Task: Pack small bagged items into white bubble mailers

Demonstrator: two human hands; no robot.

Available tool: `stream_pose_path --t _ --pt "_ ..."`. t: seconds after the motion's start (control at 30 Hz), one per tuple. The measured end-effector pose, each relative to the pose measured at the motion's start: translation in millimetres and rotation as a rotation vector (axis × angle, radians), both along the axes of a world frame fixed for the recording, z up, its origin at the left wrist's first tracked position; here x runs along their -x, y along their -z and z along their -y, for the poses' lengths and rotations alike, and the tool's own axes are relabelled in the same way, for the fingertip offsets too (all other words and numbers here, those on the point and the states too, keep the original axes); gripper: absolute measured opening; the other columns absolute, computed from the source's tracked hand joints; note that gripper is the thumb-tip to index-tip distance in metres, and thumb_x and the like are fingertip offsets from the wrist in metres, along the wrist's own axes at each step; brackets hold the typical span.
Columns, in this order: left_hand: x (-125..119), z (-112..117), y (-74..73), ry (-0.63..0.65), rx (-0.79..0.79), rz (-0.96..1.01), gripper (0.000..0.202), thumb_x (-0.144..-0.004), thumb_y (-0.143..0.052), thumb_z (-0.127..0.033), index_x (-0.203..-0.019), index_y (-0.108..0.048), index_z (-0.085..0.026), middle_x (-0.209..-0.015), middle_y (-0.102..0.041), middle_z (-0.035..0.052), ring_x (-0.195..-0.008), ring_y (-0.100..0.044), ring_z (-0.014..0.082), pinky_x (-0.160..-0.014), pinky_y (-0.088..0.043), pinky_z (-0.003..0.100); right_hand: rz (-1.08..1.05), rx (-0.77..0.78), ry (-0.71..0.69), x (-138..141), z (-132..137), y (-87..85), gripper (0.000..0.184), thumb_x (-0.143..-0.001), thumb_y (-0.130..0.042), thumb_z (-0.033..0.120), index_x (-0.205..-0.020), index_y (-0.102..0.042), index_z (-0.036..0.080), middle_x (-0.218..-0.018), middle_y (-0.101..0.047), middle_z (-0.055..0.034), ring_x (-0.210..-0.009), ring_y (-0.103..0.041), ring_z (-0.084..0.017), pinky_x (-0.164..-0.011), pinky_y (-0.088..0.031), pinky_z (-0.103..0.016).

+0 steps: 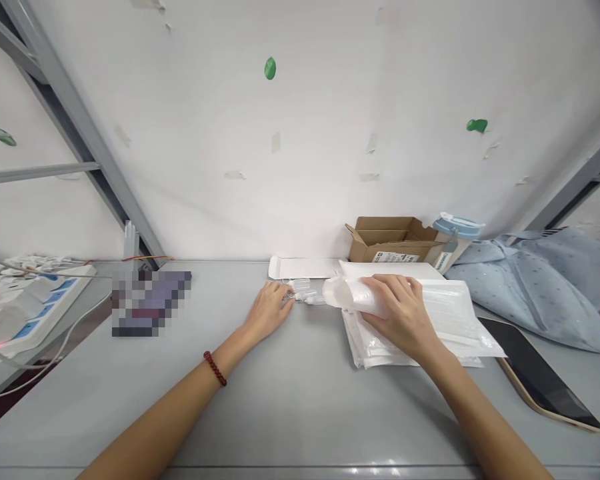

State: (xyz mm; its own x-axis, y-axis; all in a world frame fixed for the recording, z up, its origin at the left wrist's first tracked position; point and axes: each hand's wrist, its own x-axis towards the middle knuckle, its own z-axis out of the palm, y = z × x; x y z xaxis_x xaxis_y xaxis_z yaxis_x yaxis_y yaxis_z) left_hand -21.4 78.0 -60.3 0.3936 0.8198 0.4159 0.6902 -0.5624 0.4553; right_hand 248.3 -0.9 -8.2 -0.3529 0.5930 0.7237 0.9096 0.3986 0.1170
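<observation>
My right hand (400, 310) is closed round a clear plastic pouch (347, 295), rolled and lifted off a stack of white pouches (460, 320) on the grey table (290, 393). My left hand (267, 310), with a red bead bracelet on its wrist, rests on the table with fingers curled at several small clear plastic vials (303, 292). What its fingertips pinch is too small to name.
A flat white carton (303, 267) lies behind the vials. An open cardboard box (390, 239) and a blue-lidded cup (455, 237) stand at the wall. A blue cloth bag (535, 287) and a dark tablet (543, 377) are at right, power strips (27, 300) at left.
</observation>
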Motion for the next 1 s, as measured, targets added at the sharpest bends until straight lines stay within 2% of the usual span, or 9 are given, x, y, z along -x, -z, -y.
stream_pose_path --t 0.13,0.33,0.5,0.7,0.83,1.0 --pt "-9.9 3.7 -1.9 0.063 0.059 0.070 0.026 -0.086 -0.051 -0.030 -0.106 -0.062 -0.018 -0.089 -0.060 0.0080 -0.093 -0.054 0.0234 -0.082 -0.046 0.038 0.013 -0.006 0.001 1.1 -0.1 -0.1 0.035 -0.079 -0.056 0.022 -0.113 -0.051 0.020 -0.104 -0.059 -0.0077 -0.095 -0.052 -0.023 -0.087 -0.031 -0.039" --pt "-18.3 6.4 -4.4 0.080 0.097 0.145 0.017 -0.086 -0.047 -0.024 -0.082 -0.062 -0.017 -0.087 -0.061 0.0070 -0.087 -0.054 0.0206 -0.077 -0.045 0.034 0.042 0.008 -0.010 1.6 -0.2 0.6 0.035 -0.080 -0.054 0.022 -0.115 -0.051 0.020 -0.106 -0.059 -0.0086 -0.098 -0.052 -0.023 -0.087 -0.031 -0.040" --pt "-14.2 21.2 -30.4 0.035 0.194 0.333 0.016 -0.086 -0.047 -0.027 -0.079 -0.059 -0.018 -0.078 -0.061 0.0026 -0.074 -0.052 0.0158 -0.066 -0.042 0.028 0.055 0.012 0.014 2.6 0.1 0.5 0.034 -0.080 -0.055 0.022 -0.113 -0.051 0.019 -0.105 -0.059 -0.0088 -0.097 -0.052 -0.024 -0.088 -0.030 -0.040" --pt "-2.5 39.8 -61.7 -0.018 0.218 0.500 0.016 -0.085 -0.051 -0.032 -0.080 -0.059 -0.019 -0.080 -0.062 0.0008 -0.077 -0.053 0.0150 -0.068 -0.041 0.025 0.035 -0.010 0.046 3.7 0.0 1.3 0.036 -0.080 -0.056 0.023 -0.115 -0.050 0.020 -0.106 -0.059 -0.0095 -0.098 -0.052 -0.024 -0.088 -0.030 -0.040" --pt "-1.6 47.2 -70.0 -0.001 0.190 0.511 0.016 -0.085 -0.052 -0.033 -0.080 -0.059 -0.020 -0.079 -0.061 0.0008 -0.076 -0.052 0.0150 -0.068 -0.041 0.025 0.029 -0.010 0.067 4.3 0.0 1.3 0.036 -0.078 -0.057 0.022 -0.114 -0.050 0.019 -0.107 -0.059 -0.0093 -0.098 -0.051 -0.024 -0.088 -0.029 -0.040" --pt "-10.7 54.6 -69.6 0.033 0.208 0.507 0.016 -0.086 -0.052 -0.032 -0.078 -0.059 -0.019 -0.080 -0.063 0.0012 -0.075 -0.052 0.0145 -0.070 -0.042 0.025 0.018 -0.009 0.021 6.7 1.6 0.7 0.036 -0.079 -0.057 0.021 -0.114 -0.050 0.020 -0.106 -0.059 -0.0093 -0.099 -0.052 -0.024 -0.088 -0.030 -0.040"
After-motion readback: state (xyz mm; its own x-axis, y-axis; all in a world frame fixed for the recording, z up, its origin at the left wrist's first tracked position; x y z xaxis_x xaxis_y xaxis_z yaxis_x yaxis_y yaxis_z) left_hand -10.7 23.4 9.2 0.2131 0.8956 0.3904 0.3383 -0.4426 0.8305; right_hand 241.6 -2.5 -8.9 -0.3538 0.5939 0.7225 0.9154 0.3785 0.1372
